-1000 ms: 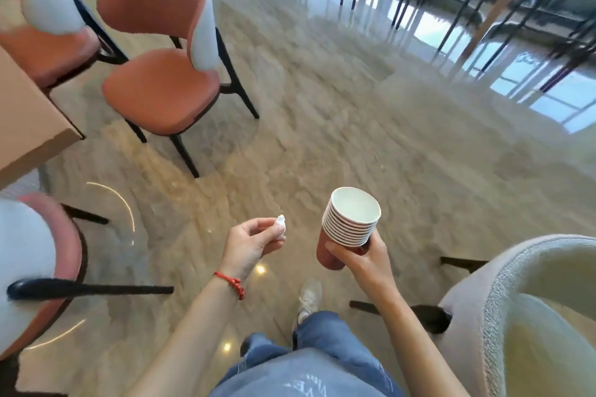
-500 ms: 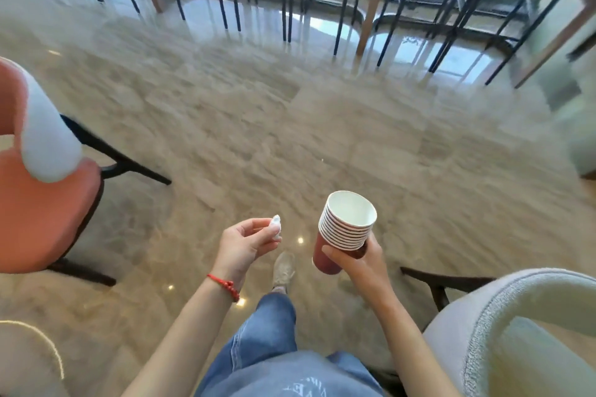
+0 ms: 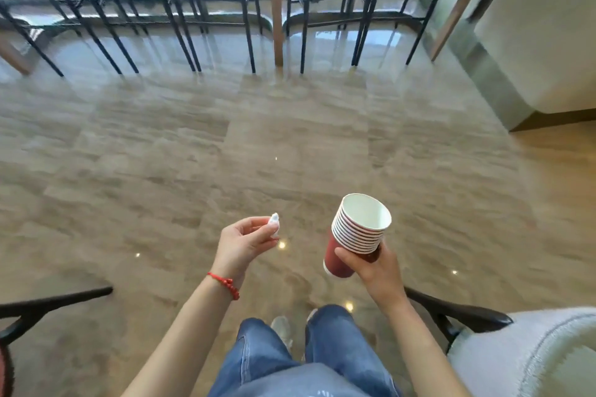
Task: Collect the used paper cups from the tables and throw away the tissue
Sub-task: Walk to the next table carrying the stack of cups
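Cup stack (image 3: 358,229) unmarked; jeans print (image 3: 324,393) unreadable.

Low in the frame's centre, the left hand (image 3: 240,243) pinched a small crumpled white tissue (image 3: 274,224) between thumb and fingertips. To its right, the right hand (image 3: 371,267) gripped a tilted stack of nested red paper cups with white insides (image 3: 356,234). A polished beige stone floor (image 3: 161,155) spread behind them. A pale grey upholstered chair (image 3: 532,354) filled the lower right corner.

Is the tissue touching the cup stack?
Apart. The head view shows bare floor between the tissue, pinched in the left hand, and the cup stack.
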